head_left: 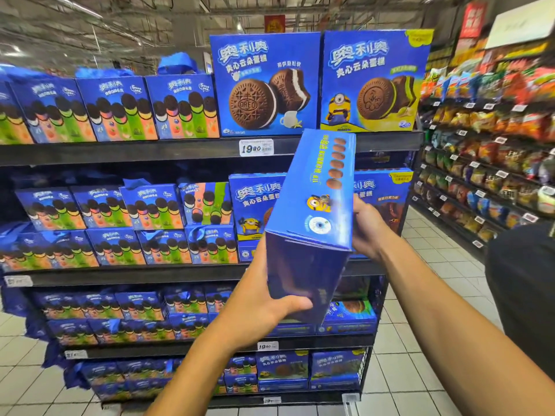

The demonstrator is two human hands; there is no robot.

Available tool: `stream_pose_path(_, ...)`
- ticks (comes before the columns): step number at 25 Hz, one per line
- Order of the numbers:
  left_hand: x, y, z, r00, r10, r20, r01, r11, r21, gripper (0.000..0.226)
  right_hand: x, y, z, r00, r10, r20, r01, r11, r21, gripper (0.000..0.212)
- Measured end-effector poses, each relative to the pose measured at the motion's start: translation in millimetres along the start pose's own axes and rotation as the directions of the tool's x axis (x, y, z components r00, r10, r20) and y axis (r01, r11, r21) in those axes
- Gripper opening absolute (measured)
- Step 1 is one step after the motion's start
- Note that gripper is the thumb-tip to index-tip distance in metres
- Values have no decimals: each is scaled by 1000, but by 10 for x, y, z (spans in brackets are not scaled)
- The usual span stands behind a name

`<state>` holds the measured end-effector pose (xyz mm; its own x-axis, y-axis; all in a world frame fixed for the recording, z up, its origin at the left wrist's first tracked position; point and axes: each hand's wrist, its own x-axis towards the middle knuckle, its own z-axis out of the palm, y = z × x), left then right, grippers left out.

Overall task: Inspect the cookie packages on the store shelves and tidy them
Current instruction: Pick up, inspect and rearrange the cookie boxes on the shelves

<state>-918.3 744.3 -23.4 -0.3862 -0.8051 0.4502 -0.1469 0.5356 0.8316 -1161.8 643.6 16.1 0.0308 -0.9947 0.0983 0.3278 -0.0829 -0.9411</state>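
Observation:
I hold a large blue cookie box (312,211) out in front of the shelves, tilted so its narrow side with a row of brown cookies faces me. My left hand (264,298) grips its lower near corner, thumb wrapped over the front face. My right hand (368,226) holds the box's right side, fingers hidden behind it. Behind the box, two big blue boxes (265,85) stand upright on the top shelf (180,150). More of the same boxes (255,205) fill the second shelf, partly hidden by the held box.
Blue gift bags of cookies (117,109) line the left of every shelf level. A price tag (256,147) reads 19.80. A snack aisle (492,163) runs along the right. A dark rounded object (525,289) sits at the right edge. White tiles (420,355) cover the floor.

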Motion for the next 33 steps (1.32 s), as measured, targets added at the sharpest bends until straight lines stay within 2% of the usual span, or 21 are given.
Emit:
stream_pose_path(2, 10, 52, -125, 998, 14, -65, -17, 999, -46, 83, -56, 57, -27, 999, -15, 32, 19, 994, -112, 30)
stream_pose_path(4, 45, 48, -265, 991, 0, -135, -28, 977, -209, 97, -142, 155, -50, 1000, -24, 17, 27, 985, -170, 27)
stream_pose_path(6, 77, 25, -410, 966, -24, -256, -54, 955, -292, 105, -193, 259, -46, 996, -80, -34, 71, 976, -207, 29)
stream_pose_path(9, 128, -68, -552, 894, -11, -448, -96, 972, -216, 64, -302, 404, -27, 976, -199, -91, 154, 921, -358, 43)
stream_pose_path(11, 149, -174, -645, 877, -53, -478, -67, 971, -231, 49, -385, 488, -7, 974, -219, -56, 181, 903, -390, 51)
stream_pose_path(14, 173, -231, -766, 877, -189, -441, 9, 926, -379, 35, -478, 540, 41, 973, -229, -35, 195, 891, -411, 74)
stream_pose_path(15, 170, -231, -794, 887, -211, -411, 27, 911, -411, 35, -490, 561, 49, 972, -232, -30, 206, 910, -359, 73)
stream_pose_path(18, 170, -237, -822, 902, -254, -349, 62, 877, -477, 49, -518, 589, 109, 981, -195, -15, 194, 978, -78, 36)
stream_pose_path(21, 155, -303, -812, 878, -300, -374, 94, 873, -479, 53, -589, 568, 140, 985, -172, 13, 172, 984, -46, 37)
stream_pose_path(24, 146, -415, -829, 872, -290, -394, 102, 895, -434, 50, -631, 550, 128, 972, -231, 41, 233, 971, -60, 37)
stream_pose_path(26, 166, -470, -860, 867, -318, -383, 126, 884, -449, 47, -656, 518, 150, 964, -263, 33, 263, 964, -27, 46)
stream_pose_path(29, 234, -583, -922, 852, -409, -327, 186, 820, -542, 35, -745, 436, 262, 974, -222, 41, 220, 974, 55, 65)
stream_pose_path(33, 270, -664, -939, 844, -474, -252, 212, 727, -653, 33, -1018, 249, 607, 969, -225, 104, 231, 972, -49, 76)
